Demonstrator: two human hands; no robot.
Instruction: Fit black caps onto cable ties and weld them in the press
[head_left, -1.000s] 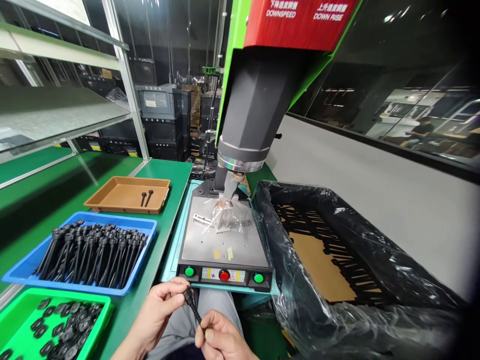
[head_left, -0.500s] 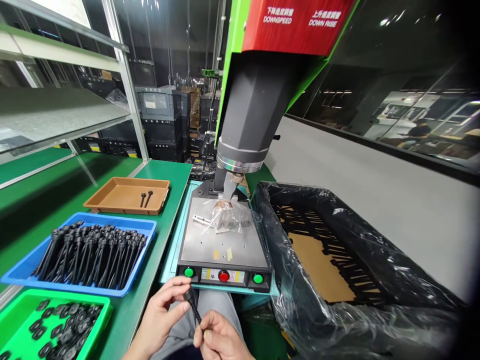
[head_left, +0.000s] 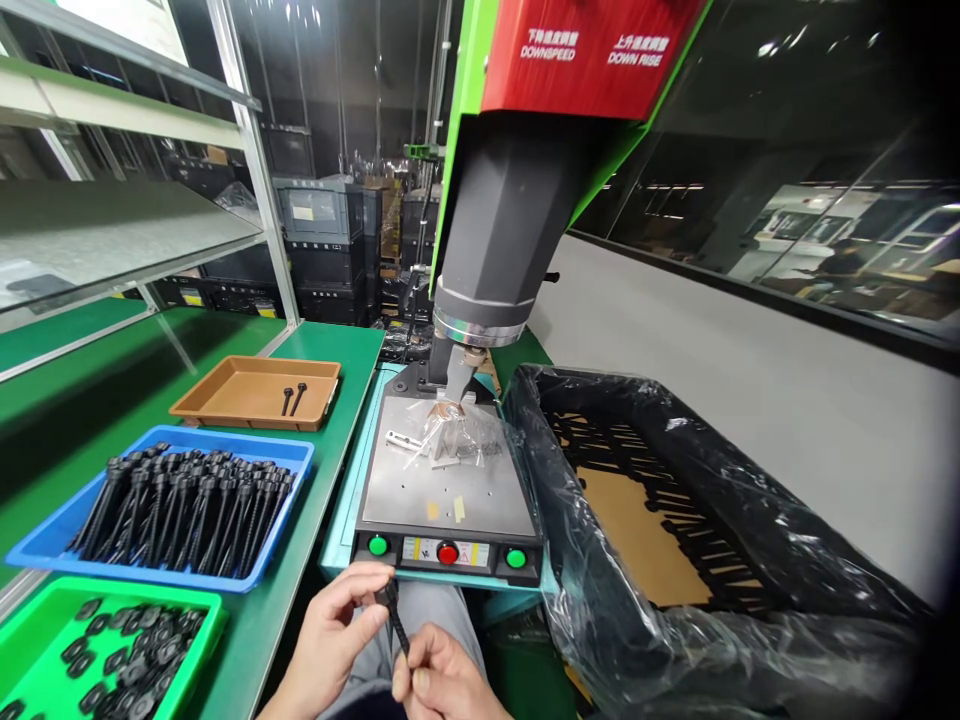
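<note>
Just in front of the machine base, over my lap, a black ribbed plastic rod with a wider head (head_left: 397, 618) is held between both hands, tilted with its head up. My left hand (head_left: 330, 635) pinches the head end between thumb and fingers. Lower down, the fingers of my right hand (head_left: 446, 678) close round the thin end. On the left, a blue tray (head_left: 161, 577) is piled with similar black rods. Nearer me, a green tray (head_left: 212, 635) holds small black caps. The brown tray (head_left: 214, 410) behind has two short black pieces in it.
A press-like machine (head_left: 491, 210) stands ahead, its tip over a plastic-wrapped fixture (head_left: 450, 440) on a metal plate (head_left: 412, 500). Green buttons (head_left: 378, 545) and a red button (head_left: 448, 552) line its front. To the right, a plastic-lined bin (head_left: 600, 560) contains cardboard and black rods.
Both hands have shifted slightly to the right with the rod. The rod now stands a little more upright, and the grip of both hands is kept.
</note>
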